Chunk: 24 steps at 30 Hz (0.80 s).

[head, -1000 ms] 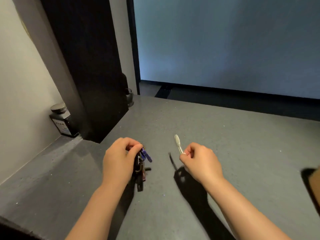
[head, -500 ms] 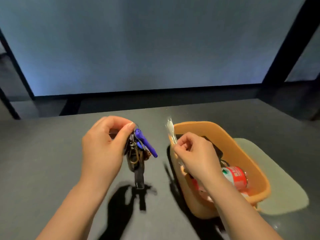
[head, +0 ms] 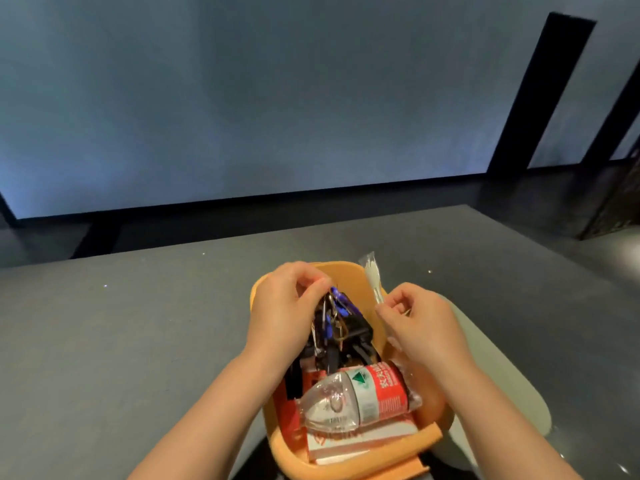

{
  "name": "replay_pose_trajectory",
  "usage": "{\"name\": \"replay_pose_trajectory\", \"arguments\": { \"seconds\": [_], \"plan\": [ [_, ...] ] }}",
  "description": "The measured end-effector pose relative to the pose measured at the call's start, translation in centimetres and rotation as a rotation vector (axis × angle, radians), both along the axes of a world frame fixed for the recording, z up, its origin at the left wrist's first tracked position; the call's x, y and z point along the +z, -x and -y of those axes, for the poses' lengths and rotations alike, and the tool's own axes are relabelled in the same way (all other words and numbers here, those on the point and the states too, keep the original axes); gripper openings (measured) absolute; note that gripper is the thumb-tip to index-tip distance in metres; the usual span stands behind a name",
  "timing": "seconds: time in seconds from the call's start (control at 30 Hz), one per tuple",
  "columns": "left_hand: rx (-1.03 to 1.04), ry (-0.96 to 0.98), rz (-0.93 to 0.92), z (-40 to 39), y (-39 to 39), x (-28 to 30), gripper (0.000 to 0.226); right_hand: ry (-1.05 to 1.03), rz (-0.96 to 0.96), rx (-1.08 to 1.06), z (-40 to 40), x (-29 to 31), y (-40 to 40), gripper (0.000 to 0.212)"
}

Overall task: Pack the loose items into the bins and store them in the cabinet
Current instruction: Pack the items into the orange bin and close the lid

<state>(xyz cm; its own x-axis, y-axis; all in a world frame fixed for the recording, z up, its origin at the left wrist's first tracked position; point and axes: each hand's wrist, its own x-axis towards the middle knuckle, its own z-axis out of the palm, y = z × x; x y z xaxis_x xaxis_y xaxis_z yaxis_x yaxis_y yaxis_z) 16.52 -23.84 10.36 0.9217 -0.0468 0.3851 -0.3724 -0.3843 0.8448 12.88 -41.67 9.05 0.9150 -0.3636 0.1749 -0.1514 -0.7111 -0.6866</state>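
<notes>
An orange bin (head: 349, 463) stands on the dark grey counter in front of me. Inside lie a clear water bottle with a red label (head: 360, 396), a white and red box (head: 349, 441) under it and dark items at the far end. My left hand (head: 284, 310) hangs over the bin's far left part, pinching a bunch of keys with blue tags (head: 332, 317) that dangles into the bin. Above the bin's right rim my right hand (head: 419, 323) pinches a wrapped white plastic fork (head: 372, 275), prongs pointing up.
A pale green mat (head: 502, 386) lies under the bin and reaches out to the right. The grey counter (head: 138, 334) stretches to the left and ends at a far edge, with a pale wall behind. Black posts (head: 540, 95) stand at the back right.
My view has swung to the right onto the bin. Both hands moved right: the keys went from over the counter to over the bin, and the fork now stands above the bin's right rim.
</notes>
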Motion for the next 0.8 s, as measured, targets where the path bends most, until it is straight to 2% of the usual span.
{"name": "replay_pose_trajectory", "arguments": {
  "seconds": [0.13,0.33,0.43,0.63,0.73,0.8],
  "plan": [
    [0.008,-0.077,-0.106,0.0,-0.5,-2.7,0.011,0.012,-0.032,0.064,-0.1,-0.9,-1.0,0.011],
    [0.066,-0.216,-0.048,-0.8,-1.0,-4.2,0.008,0.011,-0.085,0.119,-0.5,-2.1,-2.1,0.012],
    [0.077,-0.345,-0.011,-0.8,-1.2,-4.4,0.007,0.012,-0.092,0.112,-0.7,-2.3,-2.2,0.012],
    [0.023,-0.601,-0.050,-0.3,-1.9,-4.2,0.006,0.018,-0.069,0.111,-0.6,-2.4,-2.3,0.011],
    [0.026,-0.591,-0.056,-0.4,-1.9,-4.2,0.009,0.032,-0.085,0.120,-0.7,-2.5,-2.4,0.011],
    [0.046,-0.521,-0.074,-1.0,-1.8,-4.7,0.023,0.037,-0.105,0.127,-0.5,-2.4,-2.7,0.012]
  ]
}}
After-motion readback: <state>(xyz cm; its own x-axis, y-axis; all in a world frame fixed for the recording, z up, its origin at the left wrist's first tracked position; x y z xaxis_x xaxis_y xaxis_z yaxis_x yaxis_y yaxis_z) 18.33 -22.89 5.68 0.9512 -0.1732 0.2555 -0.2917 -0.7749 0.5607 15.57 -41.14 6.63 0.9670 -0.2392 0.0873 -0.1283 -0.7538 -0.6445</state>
